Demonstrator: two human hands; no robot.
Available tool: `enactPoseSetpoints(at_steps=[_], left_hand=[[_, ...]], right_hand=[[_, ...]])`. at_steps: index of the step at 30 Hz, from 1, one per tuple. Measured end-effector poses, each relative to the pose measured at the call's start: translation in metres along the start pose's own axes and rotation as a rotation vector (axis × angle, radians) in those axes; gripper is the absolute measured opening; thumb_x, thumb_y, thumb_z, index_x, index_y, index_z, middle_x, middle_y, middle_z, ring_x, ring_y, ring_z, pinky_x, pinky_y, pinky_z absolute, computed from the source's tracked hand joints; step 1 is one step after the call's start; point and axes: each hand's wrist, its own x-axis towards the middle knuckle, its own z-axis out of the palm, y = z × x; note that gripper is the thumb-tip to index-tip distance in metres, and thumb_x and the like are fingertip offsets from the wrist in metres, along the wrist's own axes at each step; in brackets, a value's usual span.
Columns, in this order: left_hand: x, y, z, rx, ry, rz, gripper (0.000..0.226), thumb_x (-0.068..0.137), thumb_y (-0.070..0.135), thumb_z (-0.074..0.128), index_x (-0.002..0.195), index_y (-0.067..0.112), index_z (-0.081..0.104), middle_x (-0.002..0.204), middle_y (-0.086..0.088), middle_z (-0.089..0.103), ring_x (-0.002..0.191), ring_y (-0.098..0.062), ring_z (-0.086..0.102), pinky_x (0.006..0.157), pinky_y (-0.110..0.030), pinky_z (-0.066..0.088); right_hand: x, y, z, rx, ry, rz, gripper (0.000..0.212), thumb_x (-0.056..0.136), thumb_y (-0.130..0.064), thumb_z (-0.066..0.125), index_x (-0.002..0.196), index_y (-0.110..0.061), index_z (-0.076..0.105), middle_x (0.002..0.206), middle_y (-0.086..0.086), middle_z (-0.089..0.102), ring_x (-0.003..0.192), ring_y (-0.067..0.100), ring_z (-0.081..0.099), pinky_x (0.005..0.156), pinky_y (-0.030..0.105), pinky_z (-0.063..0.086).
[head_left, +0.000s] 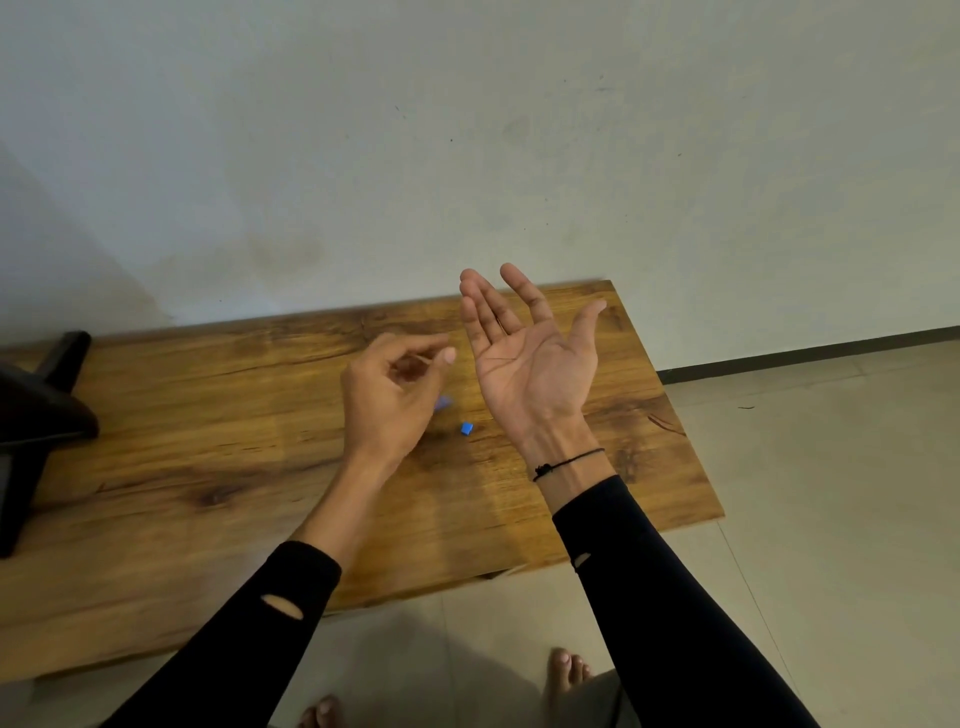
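My right hand (527, 353) is held palm up above the wooden table (208, 426), fingers straight and spread, nothing on it. My left hand (389, 395) hovers beside it with fingers loosely curled, thumb and forefinger near each other, holding nothing that I can see. A small blue cube (466, 427) lies on the table between the two wrists. A second blue piece (444, 402), blurred, shows just right of my left hand; whether it lies on the table or is in the air I cannot tell.
The table stands against a pale wall (467, 130). A black object (36, 415) sits at the table's left end. Tiled floor (831, 493) lies to the right and in front, where my bare toes (566, 670) show.
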Motion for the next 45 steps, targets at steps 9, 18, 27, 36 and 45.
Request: enactPoseSetpoints(at_steps=[9,18,27,36,45], left_hand=[[-0.005,0.01,0.001,-0.002,-0.17,0.211,0.022,0.089,0.011,0.089,0.11,0.011,0.085,0.104,0.0,0.079,0.089,-0.013,0.077,0.075,-0.034,0.068],[-0.003,0.014,0.003,0.083,-0.11,0.207,0.007,0.091,0.008,0.082,0.092,0.014,0.08,0.088,0.006,0.076,0.08,-0.008,0.073,0.064,-0.017,0.059],[0.006,0.013,0.002,-0.279,0.028,-0.288,0.014,0.095,0.011,0.08,0.086,0.021,0.081,0.08,0.008,0.079,0.072,-0.006,0.072,0.062,-0.023,0.063],[0.005,0.015,0.002,-0.369,0.013,-0.391,0.009,0.092,0.013,0.082,0.085,0.018,0.082,0.083,-0.002,0.082,0.072,-0.014,0.079,0.062,-0.029,0.065],[0.007,0.021,-0.009,-0.403,-0.032,-0.416,0.019,0.096,0.001,0.072,0.08,0.011,0.074,0.093,-0.01,0.086,0.085,-0.025,0.085,0.066,-0.027,0.066]], right_hand=[[-0.002,0.003,0.001,-0.075,-0.039,-0.023,0.101,0.102,-0.08,0.024,0.155,0.003,0.044,0.141,0.04,0.062,0.135,0.046,0.063,0.117,0.05,0.05],[-0.002,0.004,0.001,-0.133,-0.094,-0.002,0.095,0.105,-0.076,0.02,0.152,0.001,0.049,0.144,0.04,0.06,0.131,0.043,0.064,0.114,0.049,0.051],[0.007,-0.022,-0.021,-1.292,0.164,-0.276,0.014,0.104,-0.022,0.063,0.1,-0.009,0.069,0.079,0.0,0.072,0.063,0.01,0.062,0.058,0.026,0.051],[0.005,-0.033,-0.052,-2.104,0.419,0.072,0.025,0.097,-0.032,0.068,0.084,-0.02,0.05,0.084,0.002,0.058,0.086,0.027,0.06,0.074,0.04,0.047],[0.007,-0.045,-0.047,-2.044,0.175,-0.041,0.014,0.101,-0.025,0.064,0.097,-0.013,0.06,0.086,0.003,0.067,0.081,0.025,0.065,0.074,0.042,0.055]])
